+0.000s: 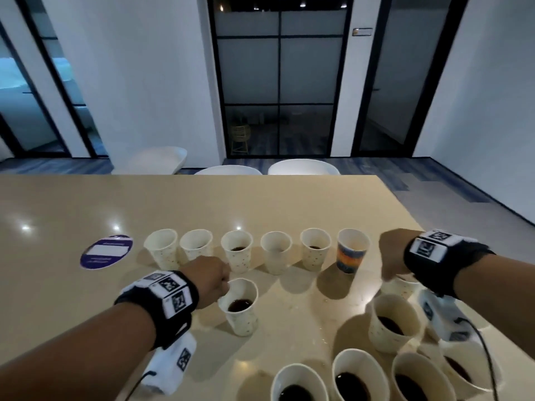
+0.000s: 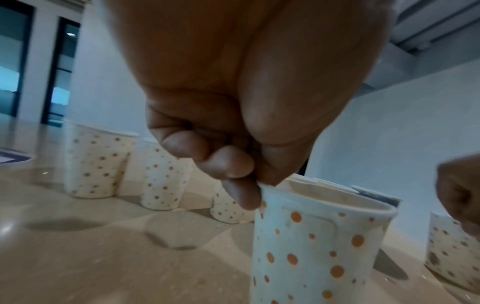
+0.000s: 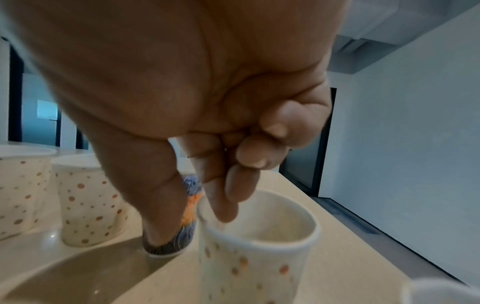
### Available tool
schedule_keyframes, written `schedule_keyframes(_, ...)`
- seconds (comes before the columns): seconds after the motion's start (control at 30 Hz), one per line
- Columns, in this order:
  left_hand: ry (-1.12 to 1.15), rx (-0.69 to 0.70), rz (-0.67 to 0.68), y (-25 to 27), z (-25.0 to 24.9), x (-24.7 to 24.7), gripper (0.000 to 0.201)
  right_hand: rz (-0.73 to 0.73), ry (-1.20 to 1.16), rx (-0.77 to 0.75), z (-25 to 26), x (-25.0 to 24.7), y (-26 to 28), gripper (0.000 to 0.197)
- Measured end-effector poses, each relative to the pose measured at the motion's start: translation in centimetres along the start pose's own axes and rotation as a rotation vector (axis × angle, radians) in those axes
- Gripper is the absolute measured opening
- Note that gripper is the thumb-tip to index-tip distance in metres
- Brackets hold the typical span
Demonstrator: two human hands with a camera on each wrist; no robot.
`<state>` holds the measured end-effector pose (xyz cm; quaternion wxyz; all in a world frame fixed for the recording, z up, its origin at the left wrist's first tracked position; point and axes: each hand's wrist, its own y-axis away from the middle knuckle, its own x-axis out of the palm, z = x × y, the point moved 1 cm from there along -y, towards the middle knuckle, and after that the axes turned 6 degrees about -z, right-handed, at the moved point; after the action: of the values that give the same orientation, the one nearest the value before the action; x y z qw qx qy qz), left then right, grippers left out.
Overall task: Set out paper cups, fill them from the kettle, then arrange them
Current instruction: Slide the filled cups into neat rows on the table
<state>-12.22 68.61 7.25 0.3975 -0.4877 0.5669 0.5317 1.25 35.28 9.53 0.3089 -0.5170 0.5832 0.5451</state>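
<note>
A row of paper cups stands across the tan table [image 1: 173, 204]: several white dotted ones [image 1: 276, 251] and a colourful one [image 1: 351, 251] at its right end. In front of the row, my left hand [image 1: 224, 280] [image 2: 259, 185] pinches the rim of a dotted cup [image 1: 240, 306] [image 2: 319, 246] that holds dark liquid. My right hand [image 1: 389, 266] [image 3: 192, 218] reaches down onto another dotted cup [image 1: 401, 285] [image 3: 257, 246]; its index finger is inside the rim and the thumb outside. Several filled dotted cups [image 1: 390, 322] stand near me at the front right.
A round purple sticker [image 1: 107, 251] lies on the table left of the row. White chairs [image 1: 302, 167] stand beyond the far edge. The table's right edge [image 1: 405, 209] runs close to my right hand. Glass doors [image 1: 279, 82] are behind.
</note>
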Motion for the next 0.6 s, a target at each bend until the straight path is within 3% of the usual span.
schedule_keyframes(0.07, 0.025, -0.038, -0.014, 0.2, 1.4, 0.1, 0.021, -0.015, 0.139, -0.018, 0.6, 0.9, 0.3, 0.014)
schedule_keyframes(0.17, 0.046, -0.099, -0.041, 0.5, 3.9, 0.3, 0.022, -0.070, 0.289, 0.001, 1.2, 1.3, 1.1, 0.029)
schedule_keyframes(0.37, 0.033, -0.247, -0.064, 1.9, 8.5, -0.2, 0.025, -0.232, 0.252, -0.030, 2.7, 0.3, 2.5, 0.030)
schedule_keyframes(0.47, 0.004, -0.303, -0.068, 2.5, 10.8, -0.3, 0.025, -0.253, 0.261, -0.097, 5.2, -1.1, 3.7, 0.020)
schedule_keyframes(0.6, -0.056, -0.331, -0.041, 3.1, 14.3, -0.2, 0.025, -0.273, 0.234, -0.213, 9.9, -3.5, 5.7, 0.024)
